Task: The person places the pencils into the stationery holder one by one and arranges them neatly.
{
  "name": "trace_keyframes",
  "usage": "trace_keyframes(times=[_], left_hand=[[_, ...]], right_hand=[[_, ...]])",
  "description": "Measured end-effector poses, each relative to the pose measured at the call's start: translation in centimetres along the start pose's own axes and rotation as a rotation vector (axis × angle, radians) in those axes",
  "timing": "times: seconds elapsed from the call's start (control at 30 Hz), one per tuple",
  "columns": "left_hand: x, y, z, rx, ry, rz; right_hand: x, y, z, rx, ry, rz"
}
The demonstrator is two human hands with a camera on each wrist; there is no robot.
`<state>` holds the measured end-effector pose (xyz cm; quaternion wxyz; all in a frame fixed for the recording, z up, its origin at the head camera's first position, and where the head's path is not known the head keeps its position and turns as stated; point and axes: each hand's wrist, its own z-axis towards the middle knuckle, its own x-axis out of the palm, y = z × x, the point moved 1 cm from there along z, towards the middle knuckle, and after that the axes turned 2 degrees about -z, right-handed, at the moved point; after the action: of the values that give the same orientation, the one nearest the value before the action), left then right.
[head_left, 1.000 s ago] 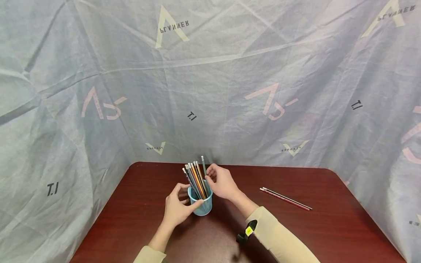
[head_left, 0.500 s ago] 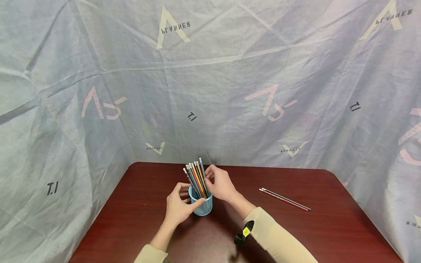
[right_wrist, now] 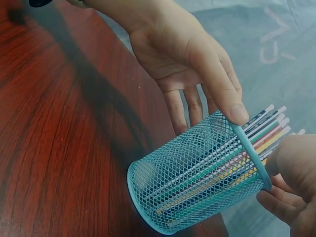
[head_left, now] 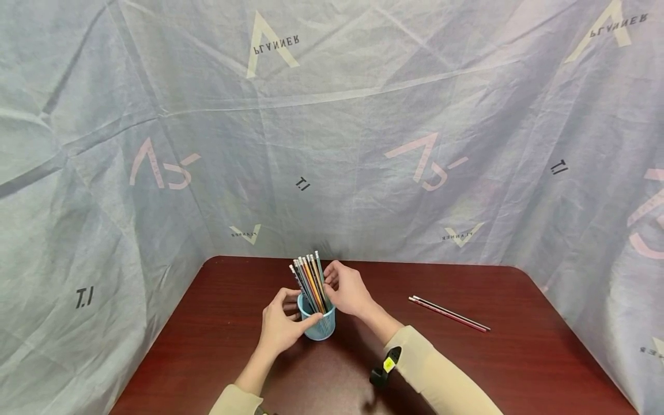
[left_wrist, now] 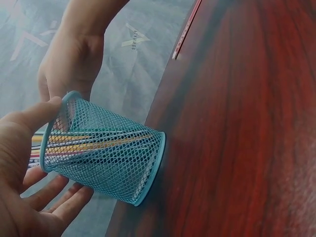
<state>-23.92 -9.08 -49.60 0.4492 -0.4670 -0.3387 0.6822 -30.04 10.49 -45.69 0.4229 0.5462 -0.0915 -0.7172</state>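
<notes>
A light blue mesh pencil cup [head_left: 320, 329] stands on the table with several pencils [head_left: 306, 282] in it, eraser ends up. My left hand [head_left: 280, 329] holds the cup from the left. Its thumb lies at the rim and its other fingers curve round the far side, as the left wrist view of the cup [left_wrist: 108, 153] shows. At the right of the rim, my right hand [head_left: 353, 291] pinches a teal pencil [head_left: 319, 262] that leans against the bunch. In the right wrist view my right hand [right_wrist: 298, 170] partly covers the pencils, and its exact fingertip contact is hidden.
Two loose pencils, one red [head_left: 448, 315] and one dark [head_left: 467, 319], lie side by side on the right of the dark red table [head_left: 519, 369]. A grey printed cloth [head_left: 353, 144] hangs behind and at both sides. A black device [head_left: 386, 367] sits on the right wrist.
The teal pencil has tipped left against the other pencils and sits slightly lower. My right hand has shifted slightly left with it. My left hand keeps its place on the cup.
</notes>
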Motion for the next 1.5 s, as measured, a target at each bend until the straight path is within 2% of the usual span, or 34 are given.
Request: trace_keyframes(times=[0.23,0.43,0.57,0.7,1.07,1.27,1.5], left_hand=[[0.0,0.2,0.1,0.000,0.001,-0.013],[0.0,0.0,0.1,-0.015,0.009,-0.022],[0.1,0.1,0.0,-0.018,0.018,-0.043],[0.1,0.1,-0.1,-0.006,0.026,-0.040],[0.0,0.3,-0.1,0.008,0.026,-0.045],[0.1,0.4,-0.1,0.009,0.018,-0.042],[0.2,0.6,-0.1,0.022,0.005,-0.023]], right_hand=[[-1.3,-0.6,-0.2,0.005,-0.042,0.014],[-4.3,-2.5,-0.4,0.002,-0.109,-0.023],[-6.7,-4.3,-1.2,-0.003,-0.140,-0.088],[-9.2,-6.8,-2.4,0.030,-0.141,-0.155],[-15.0,-13.8,-7.1,0.127,-0.124,-0.328],[-15.9,-16.0,-9.2,0.155,-0.058,-0.376],[-15.4,-17.2,-10.8,0.117,-0.017,-0.415]])
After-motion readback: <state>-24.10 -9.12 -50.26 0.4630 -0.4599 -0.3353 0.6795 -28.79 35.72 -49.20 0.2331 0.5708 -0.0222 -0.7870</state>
